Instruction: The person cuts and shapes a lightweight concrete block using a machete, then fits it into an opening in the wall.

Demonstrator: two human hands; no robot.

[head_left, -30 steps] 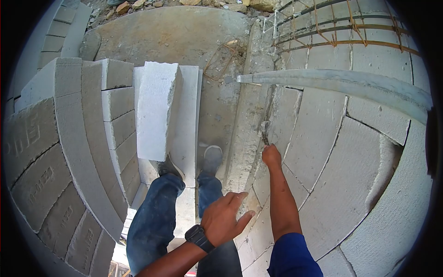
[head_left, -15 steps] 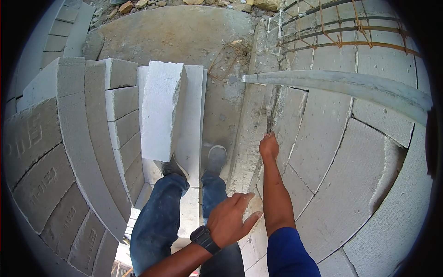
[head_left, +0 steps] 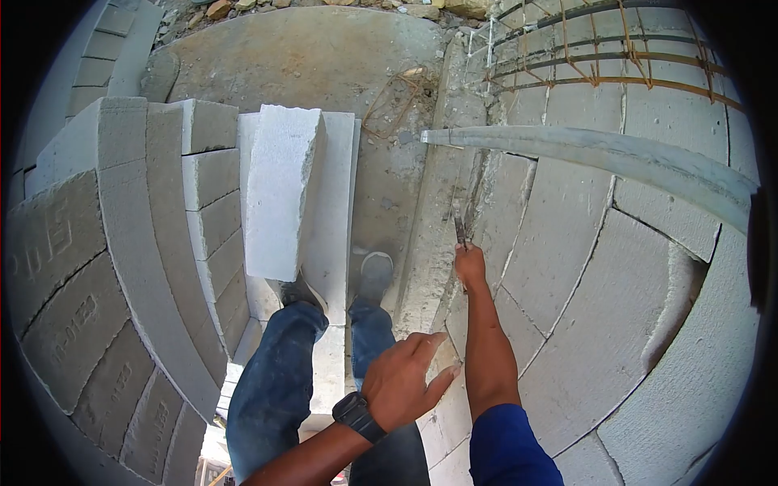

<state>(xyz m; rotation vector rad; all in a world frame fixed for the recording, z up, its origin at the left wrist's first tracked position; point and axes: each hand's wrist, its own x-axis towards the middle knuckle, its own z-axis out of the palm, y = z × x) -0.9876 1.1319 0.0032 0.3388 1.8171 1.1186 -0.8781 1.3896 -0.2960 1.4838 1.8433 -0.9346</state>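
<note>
My right hand [head_left: 469,266] is closed round the handle of a narrow metal tool [head_left: 459,227], which points away from me along the rough ledge [head_left: 433,235] at the foot of the block wall [head_left: 567,235]. Nearer to me, my left hand [head_left: 405,379], with a dark watch on the wrist, has its fingers apart and holds nothing. Its fingertips are close to the base of the wall; whether they touch it I cannot tell. A loose white block [head_left: 279,194] stands over pale blocks left of the ledge.
Stacked blocks [head_left: 57,243] rise on the left. A long pale bar [head_left: 583,146] juts across the wall at the right. Rusty rebar [head_left: 600,69] runs along the upper right. A bent wire [head_left: 393,101] lies on the floor. My shoes are between the blocks and the ledge.
My right hand has shifted slightly, and the tool's tip has swung left and back toward me since half a second ago. My left hand keeps its spread pose.
</note>
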